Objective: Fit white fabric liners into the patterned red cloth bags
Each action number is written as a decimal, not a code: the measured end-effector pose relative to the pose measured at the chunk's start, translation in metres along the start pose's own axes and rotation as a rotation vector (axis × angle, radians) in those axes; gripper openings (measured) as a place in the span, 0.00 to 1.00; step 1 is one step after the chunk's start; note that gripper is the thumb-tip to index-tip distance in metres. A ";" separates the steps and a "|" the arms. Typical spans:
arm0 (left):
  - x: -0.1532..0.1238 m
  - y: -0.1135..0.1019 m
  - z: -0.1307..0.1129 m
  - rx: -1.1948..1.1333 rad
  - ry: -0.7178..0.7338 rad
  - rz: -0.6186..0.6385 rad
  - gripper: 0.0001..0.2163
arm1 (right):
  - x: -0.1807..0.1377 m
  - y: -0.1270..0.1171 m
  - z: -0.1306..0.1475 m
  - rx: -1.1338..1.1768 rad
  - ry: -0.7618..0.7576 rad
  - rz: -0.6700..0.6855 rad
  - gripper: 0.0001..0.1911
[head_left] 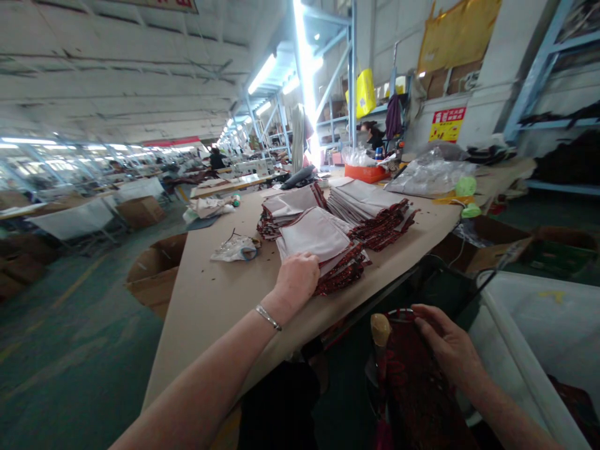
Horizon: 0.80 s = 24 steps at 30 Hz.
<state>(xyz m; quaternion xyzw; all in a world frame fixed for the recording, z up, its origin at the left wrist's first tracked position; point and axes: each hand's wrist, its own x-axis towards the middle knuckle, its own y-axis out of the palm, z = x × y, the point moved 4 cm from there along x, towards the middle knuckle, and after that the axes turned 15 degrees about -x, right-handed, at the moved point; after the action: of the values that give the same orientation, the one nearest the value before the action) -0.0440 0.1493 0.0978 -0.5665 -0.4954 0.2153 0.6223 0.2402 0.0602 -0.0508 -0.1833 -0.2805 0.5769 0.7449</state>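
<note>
My left hand (pixel 297 275), a bracelet on its wrist, rests at the near edge of a front stack of fabric pieces (pixel 319 232). Its fingers are curled round the stack's corner; the fingertips are partly hidden. The pieces are pale grey on top with dark red, patterned edges. Below the table's edge, my right hand (pixel 443 340) pinches the upper rim of a dark red fabric piece (pixel 412 381), where a thin light ring or curved edge shows. Beside that fabric stands a tan rounded knob (pixel 380 329). Two similar stacks (pixel 368 203) (pixel 293 203) lie behind.
The table (pixel 201 319) carries a small plastic bag (pixel 235 249), an orange box (pixel 365 173) and clear plastic wrapping (pixel 431 175). A white bin (pixel 506 331) stands at right, and a cardboard box (pixel 154 272) at left. Blue metal shelving (pixel 351 75) rises behind.
</note>
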 end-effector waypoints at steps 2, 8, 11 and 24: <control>-0.001 0.000 -0.002 -0.024 -0.018 0.013 0.10 | 0.005 -0.004 0.054 -0.032 -0.247 -0.082 0.13; 0.007 -0.014 0.004 -0.072 -0.123 -0.039 0.11 | 0.040 0.002 0.189 -0.201 -0.902 -0.209 0.12; 0.012 -0.037 0.013 -0.118 -0.179 -0.169 0.11 | 0.072 0.009 0.231 -0.383 -0.921 -0.219 0.14; -0.043 -0.051 0.021 -0.274 -0.167 -0.334 0.09 | 0.100 0.026 0.253 -0.987 -0.613 -0.018 0.16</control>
<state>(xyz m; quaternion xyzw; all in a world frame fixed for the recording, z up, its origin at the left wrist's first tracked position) -0.0952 0.1103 0.1260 -0.5360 -0.6567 0.0860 0.5235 0.0793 0.1505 0.1502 -0.3309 -0.7207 0.3981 0.4610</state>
